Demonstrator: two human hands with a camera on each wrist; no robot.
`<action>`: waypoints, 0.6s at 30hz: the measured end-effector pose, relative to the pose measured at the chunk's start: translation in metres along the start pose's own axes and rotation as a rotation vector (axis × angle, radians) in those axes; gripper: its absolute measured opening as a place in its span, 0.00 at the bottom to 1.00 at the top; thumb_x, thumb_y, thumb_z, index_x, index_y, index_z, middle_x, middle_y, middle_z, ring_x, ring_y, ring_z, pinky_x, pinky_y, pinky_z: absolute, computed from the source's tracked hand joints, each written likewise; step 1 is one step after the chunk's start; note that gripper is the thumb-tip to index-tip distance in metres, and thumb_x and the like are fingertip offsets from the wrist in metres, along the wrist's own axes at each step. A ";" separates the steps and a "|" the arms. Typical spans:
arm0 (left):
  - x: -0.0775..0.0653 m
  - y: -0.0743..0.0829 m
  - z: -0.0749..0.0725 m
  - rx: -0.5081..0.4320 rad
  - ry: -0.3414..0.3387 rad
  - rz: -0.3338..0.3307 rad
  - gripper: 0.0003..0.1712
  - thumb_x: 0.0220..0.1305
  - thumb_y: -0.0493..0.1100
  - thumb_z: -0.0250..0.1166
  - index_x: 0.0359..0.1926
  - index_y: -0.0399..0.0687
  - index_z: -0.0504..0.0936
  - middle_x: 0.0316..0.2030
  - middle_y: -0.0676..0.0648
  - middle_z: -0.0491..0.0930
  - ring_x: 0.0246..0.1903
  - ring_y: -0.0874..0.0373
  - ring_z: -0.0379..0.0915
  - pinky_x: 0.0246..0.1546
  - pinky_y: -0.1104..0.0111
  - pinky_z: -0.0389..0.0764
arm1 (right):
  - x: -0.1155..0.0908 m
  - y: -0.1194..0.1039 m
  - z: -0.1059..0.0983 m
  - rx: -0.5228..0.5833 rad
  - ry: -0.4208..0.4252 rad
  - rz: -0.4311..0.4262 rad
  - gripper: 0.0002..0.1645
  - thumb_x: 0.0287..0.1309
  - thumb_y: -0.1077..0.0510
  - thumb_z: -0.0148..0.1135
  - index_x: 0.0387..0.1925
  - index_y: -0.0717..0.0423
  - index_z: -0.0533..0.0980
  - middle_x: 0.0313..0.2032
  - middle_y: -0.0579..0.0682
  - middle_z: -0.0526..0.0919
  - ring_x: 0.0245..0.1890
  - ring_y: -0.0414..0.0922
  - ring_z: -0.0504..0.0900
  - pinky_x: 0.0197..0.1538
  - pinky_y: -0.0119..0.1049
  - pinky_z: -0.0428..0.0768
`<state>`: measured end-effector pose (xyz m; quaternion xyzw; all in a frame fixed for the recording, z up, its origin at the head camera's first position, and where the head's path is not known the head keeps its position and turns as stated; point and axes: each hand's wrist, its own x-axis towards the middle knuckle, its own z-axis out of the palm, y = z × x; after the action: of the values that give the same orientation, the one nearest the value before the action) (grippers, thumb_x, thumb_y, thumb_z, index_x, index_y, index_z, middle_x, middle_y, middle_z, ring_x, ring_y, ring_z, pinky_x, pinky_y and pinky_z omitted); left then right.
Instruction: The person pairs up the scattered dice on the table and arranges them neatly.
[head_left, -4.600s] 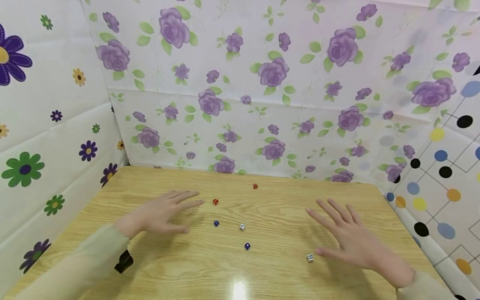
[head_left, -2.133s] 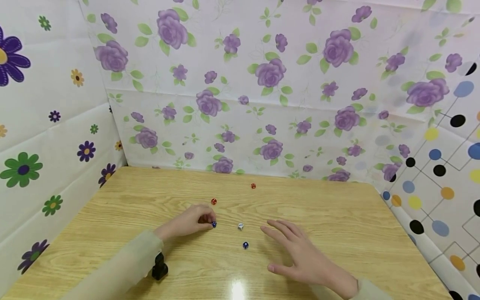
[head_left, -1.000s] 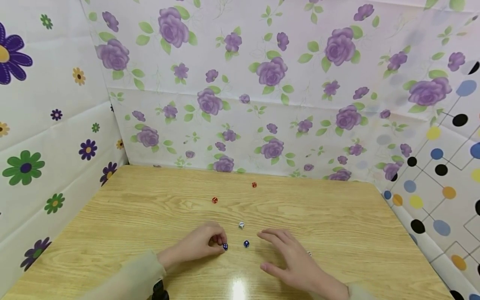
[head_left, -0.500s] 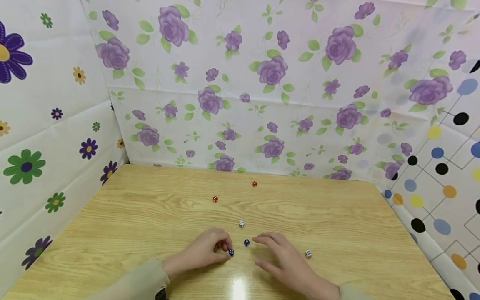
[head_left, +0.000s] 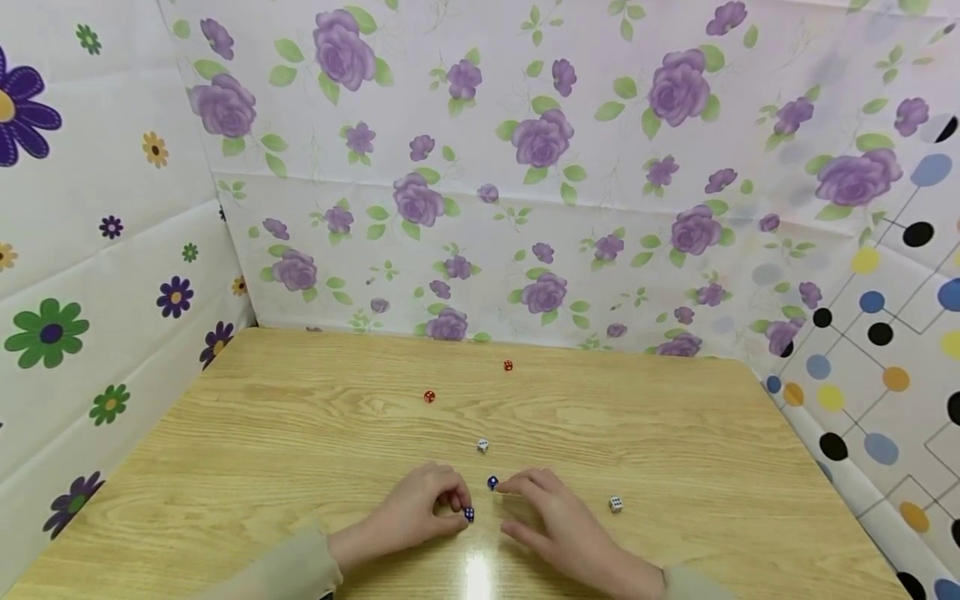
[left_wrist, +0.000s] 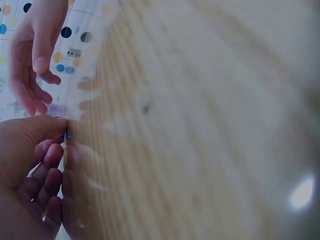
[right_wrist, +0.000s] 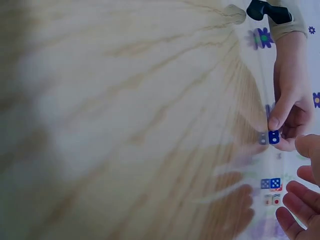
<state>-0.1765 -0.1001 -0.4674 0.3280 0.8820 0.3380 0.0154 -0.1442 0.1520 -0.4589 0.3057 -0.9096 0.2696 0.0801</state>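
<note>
My left hand (head_left: 420,510) pinches a blue die (head_left: 468,514) between thumb and fingers, low at the tabletop. In the right wrist view the same pinched blue die (right_wrist: 273,137) shows its white pips, mirrored in the glossy surface. Opposite, my right hand (head_left: 558,523) has loosely bent, spread fingers with nothing between them. Its index fingertip is right beside a second blue die (head_left: 492,482). A white die (head_left: 482,446) lies just behind that one. Another white die (head_left: 616,504) sits to the right of my right hand. In the left wrist view, my left fingers mostly hide the held die.
Farther back on the wooden table (head_left: 337,375) lie a red die (head_left: 430,397) and, near the rear edge, another red die (head_left: 508,365). Flower-printed sheets (head_left: 480,167) rise behind and at the left; a dotted sheet (head_left: 862,375) stands at the right.
My left hand, open at first, took hold of the blue die and slid it toward the front and right. The right hand moved left, up to the second blue die.
</note>
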 end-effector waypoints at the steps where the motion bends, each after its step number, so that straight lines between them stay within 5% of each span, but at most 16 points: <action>1: -0.001 0.001 0.001 0.001 0.003 0.004 0.08 0.54 0.44 0.74 0.32 0.58 0.81 0.29 0.61 0.78 0.33 0.72 0.69 0.38 0.76 0.70 | 0.000 0.000 0.001 0.002 -0.007 0.001 0.23 0.60 0.48 0.68 0.57 0.43 0.76 0.53 0.36 0.78 0.55 0.37 0.77 0.56 0.38 0.80; 18: -0.007 0.008 0.010 -0.099 0.034 -0.067 0.09 0.54 0.44 0.75 0.31 0.59 0.81 0.30 0.58 0.76 0.31 0.72 0.68 0.33 0.78 0.69 | 0.006 -0.012 0.010 -0.004 -0.092 0.034 0.17 0.61 0.45 0.66 0.50 0.42 0.79 0.48 0.36 0.80 0.53 0.37 0.77 0.57 0.38 0.79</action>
<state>-0.1640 -0.0938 -0.4718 0.2914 0.8748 0.3861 0.0281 -0.1414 0.1354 -0.4599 0.3023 -0.9178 0.2549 0.0340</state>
